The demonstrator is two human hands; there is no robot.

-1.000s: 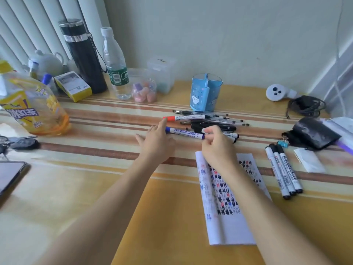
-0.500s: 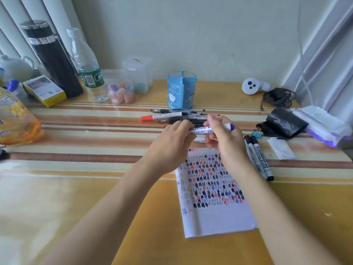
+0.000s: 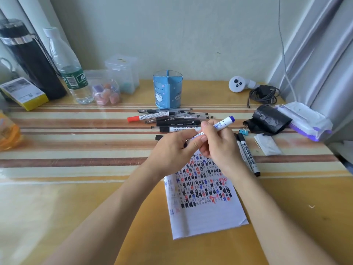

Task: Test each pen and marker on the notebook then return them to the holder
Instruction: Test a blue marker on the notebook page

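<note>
- The right grip [image 3: 219, 148] is curled round the barrel of a white whiteboard marker [image 3: 223, 123], which is held off the tabletop [image 3: 76, 188] at a tilt, its blue end pointing up and to the right
- The left grip [image 3: 172, 150] pinches the marker's lower end between thumb and fingers, pressed against the right hand; that end is hidden, so whether a cap sits there cannot be told
- The notebook [image 3: 207, 213] lies flat under both hands, its page filled with black, red and blue hash marks
- The blue holder [image 3: 167, 92] stands upright near the wall
- A heap of pens and markers [image 3: 177, 119] lies just in front of the holder, a red-capped marker [image 3: 147, 117] at its left edge
- Black whiteboard markers [image 3: 248, 155] lie side by side just right of the notebook, near a blue binder clip [image 3: 243, 131]
</note>
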